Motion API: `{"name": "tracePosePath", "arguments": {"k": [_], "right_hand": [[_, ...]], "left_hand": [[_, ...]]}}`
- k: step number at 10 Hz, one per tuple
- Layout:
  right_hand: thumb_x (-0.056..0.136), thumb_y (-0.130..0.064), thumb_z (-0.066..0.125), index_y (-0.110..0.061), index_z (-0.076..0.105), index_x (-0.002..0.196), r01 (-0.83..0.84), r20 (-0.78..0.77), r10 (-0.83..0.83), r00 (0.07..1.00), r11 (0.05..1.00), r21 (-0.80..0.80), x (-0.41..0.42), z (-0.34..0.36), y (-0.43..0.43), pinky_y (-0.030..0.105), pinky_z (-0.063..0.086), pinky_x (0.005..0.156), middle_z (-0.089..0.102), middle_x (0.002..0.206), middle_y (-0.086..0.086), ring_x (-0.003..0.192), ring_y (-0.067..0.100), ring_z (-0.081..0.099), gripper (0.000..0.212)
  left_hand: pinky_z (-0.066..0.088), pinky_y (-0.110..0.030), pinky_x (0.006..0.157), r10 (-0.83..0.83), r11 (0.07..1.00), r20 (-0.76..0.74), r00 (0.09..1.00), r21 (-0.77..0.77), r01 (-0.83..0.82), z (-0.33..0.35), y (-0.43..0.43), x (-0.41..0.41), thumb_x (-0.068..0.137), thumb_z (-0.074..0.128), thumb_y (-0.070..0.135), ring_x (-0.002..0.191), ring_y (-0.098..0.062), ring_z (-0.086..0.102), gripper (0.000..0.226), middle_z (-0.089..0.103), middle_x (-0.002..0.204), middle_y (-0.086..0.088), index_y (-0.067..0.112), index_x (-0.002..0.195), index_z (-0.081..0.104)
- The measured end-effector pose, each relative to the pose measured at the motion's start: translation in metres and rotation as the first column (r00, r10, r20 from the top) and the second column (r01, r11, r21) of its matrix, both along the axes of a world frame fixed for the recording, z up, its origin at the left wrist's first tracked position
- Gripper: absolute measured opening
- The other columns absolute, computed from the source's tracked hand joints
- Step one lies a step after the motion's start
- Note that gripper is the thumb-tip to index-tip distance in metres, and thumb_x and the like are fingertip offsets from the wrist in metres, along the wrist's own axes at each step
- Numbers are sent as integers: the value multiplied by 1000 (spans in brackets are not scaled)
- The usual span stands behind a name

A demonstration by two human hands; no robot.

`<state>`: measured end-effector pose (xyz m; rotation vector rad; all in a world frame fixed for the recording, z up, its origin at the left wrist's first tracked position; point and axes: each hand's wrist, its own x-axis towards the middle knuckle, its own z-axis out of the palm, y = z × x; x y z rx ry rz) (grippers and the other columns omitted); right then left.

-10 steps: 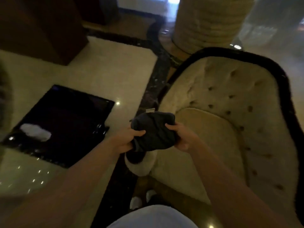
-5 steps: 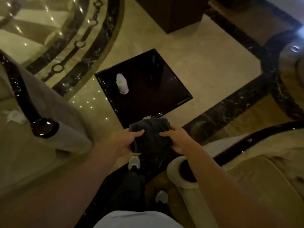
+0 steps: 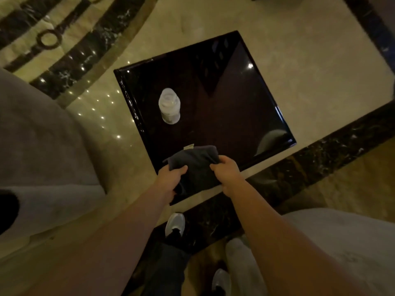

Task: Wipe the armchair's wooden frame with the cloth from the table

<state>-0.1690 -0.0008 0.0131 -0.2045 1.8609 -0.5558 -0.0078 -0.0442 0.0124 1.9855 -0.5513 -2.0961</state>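
A dark grey folded cloth (image 3: 195,167) with a small pale tag hangs over the near corner of a glossy black square table (image 3: 224,99). My left hand (image 3: 171,179) grips its left edge and my right hand (image 3: 225,170) grips its right edge. A pale upholstered armchair (image 3: 342,242) shows only at the lower right, its dark wooden frame out of sight. A second grey armchair (image 3: 42,157) fills the left side, with a dark piece of its frame (image 3: 7,210) at the left edge.
A white plastic bottle (image 3: 169,108) stands on the table's left half. Polished marble floor with dark inlay bands (image 3: 299,171) surrounds the table. My shoes (image 3: 175,224) stand on the dark band between the two chairs.
My view swung left from the pale armchair to the table, which is now nearer and more central. Both hands kept hold of the cloth and now hold it over the table's near corner.
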Motion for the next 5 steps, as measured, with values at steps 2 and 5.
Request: {"name": "tracePosePath", "arguments": {"k": [2, 5], "right_hand": [[94, -22, 65, -25, 38, 151, 79, 65, -90, 994, 984, 163, -13, -59, -14, 49, 48, 103, 47, 146, 7, 129, 30, 50, 63], [97, -25, 59, -19, 61, 116, -139, -2, 139, 990, 990, 16, -5, 29, 22, 51, 51, 100, 63, 118, 10, 112, 30, 60, 20]], "left_hand": [[51, -48, 95, -101, 995, 69, 993, 27, 99, -58, -19, -7, 94, 65, 17, 115, -27, 59, 38, 62, 125, -4, 24, 131, 58], [51, -37, 85, -241, 939, 233, 942, -188, 287, 35, 20, 21, 94, 65, 20, 94, -18, 57, 52, 57, 119, -4, 18, 143, 48]]}}
